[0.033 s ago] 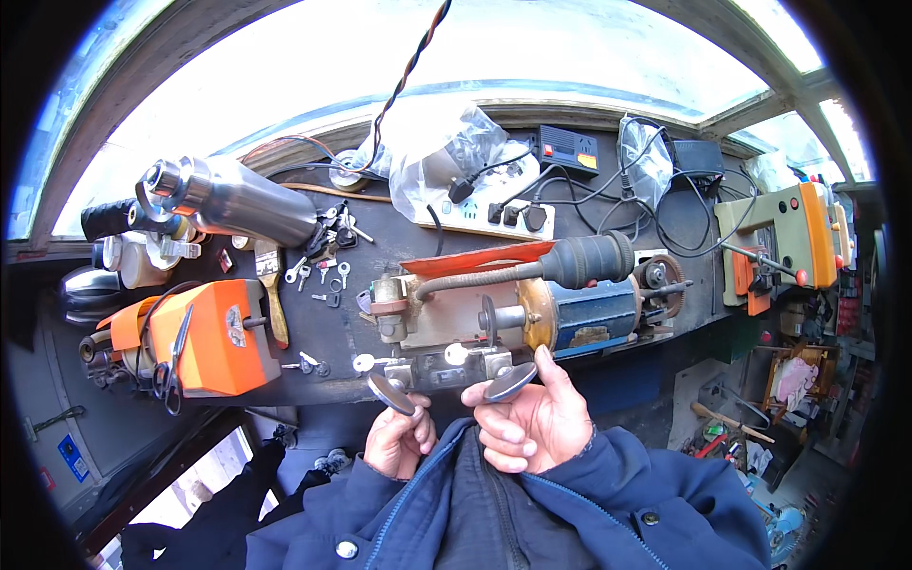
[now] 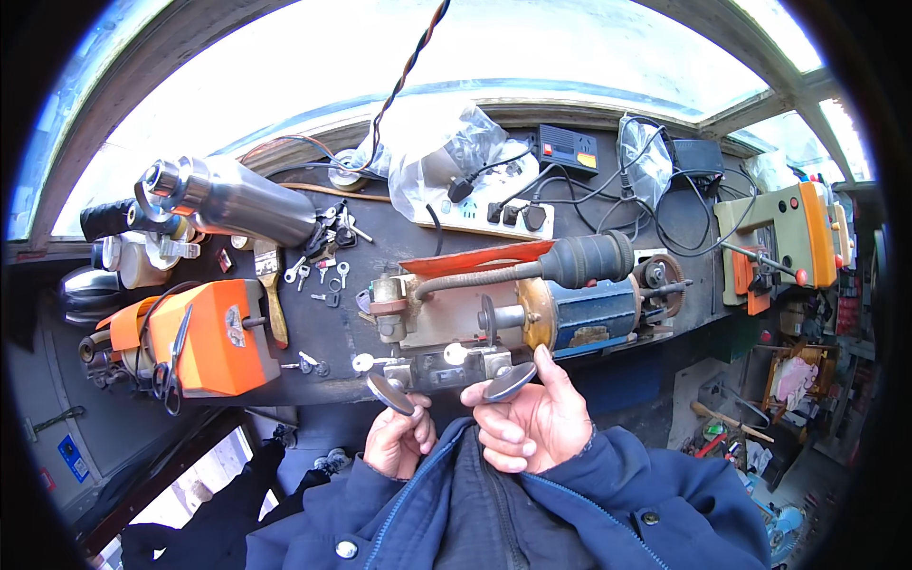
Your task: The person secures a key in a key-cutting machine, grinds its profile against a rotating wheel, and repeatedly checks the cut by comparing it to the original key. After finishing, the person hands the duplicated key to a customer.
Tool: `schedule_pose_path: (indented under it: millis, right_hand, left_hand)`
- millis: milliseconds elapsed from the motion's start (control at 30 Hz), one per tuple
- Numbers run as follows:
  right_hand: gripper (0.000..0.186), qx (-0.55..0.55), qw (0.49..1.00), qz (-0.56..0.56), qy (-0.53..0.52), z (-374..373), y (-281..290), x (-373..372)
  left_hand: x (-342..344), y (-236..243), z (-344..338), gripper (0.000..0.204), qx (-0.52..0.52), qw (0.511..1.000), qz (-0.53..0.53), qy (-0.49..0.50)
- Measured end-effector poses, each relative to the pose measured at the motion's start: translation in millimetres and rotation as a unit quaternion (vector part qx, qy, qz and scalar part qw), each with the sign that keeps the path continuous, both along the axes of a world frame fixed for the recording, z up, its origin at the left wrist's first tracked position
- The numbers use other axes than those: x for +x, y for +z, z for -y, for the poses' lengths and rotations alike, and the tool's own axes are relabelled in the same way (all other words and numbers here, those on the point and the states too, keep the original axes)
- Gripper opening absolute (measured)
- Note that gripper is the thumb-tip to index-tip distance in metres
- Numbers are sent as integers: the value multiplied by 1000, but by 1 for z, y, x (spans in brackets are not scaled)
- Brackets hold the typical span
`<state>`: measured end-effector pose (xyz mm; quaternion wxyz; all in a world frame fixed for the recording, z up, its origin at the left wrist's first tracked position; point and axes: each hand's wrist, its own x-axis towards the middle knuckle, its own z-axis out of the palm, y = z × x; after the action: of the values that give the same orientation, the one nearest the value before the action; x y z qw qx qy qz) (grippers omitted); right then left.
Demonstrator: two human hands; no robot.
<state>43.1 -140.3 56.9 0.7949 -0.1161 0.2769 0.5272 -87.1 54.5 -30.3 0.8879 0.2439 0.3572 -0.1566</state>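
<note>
A key-cutting machine (image 2: 597, 312) with a blue motor stands at the bench's front edge. Two clamps on its near side each hold a key: one silver key (image 2: 364, 363) at left, another key (image 2: 455, 354) to its right. My left hand (image 2: 399, 441) has its fingers curled closed at the left round clamp knob (image 2: 390, 394). The right clamp knob (image 2: 510, 382) sits between the thumb and curled index finger of my right hand (image 2: 537, 418). Behind the right clamp is the cutting wheel (image 2: 488, 320). A black-housed lamp (image 2: 591, 260) on a bent neck crosses above the machine.
An orange machine (image 2: 214, 340) with scissors (image 2: 171, 366) stands left, near a steel flask (image 2: 242, 201) and a brush (image 2: 271, 294). Loose keys (image 2: 332, 275) lie on the bench. A power strip (image 2: 484, 214) with cords lies behind; a yellow-grey machine (image 2: 798, 233) stands right.
</note>
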Motion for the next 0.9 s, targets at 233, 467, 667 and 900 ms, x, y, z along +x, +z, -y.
schedule_pose_path:
  millis: [233,467,667,900]
  right_hand:
    - [92,0,1000,-1,2,-1,-1,0]
    - [92,4,1000,-8,12,0,0,2]
    - [90,50,999,-17,-4,2,-3,1]
    - [88,37,999,-20,11,3,-5,1]
  left_hand:
    - [9,15,1,27,62,996,18,-67]
    - [11,21,3,33,110,984,38,-139]
    - [9,17,5,30,115,978,63,-163]
    - [10,25,9,27,120,977,67,-165]
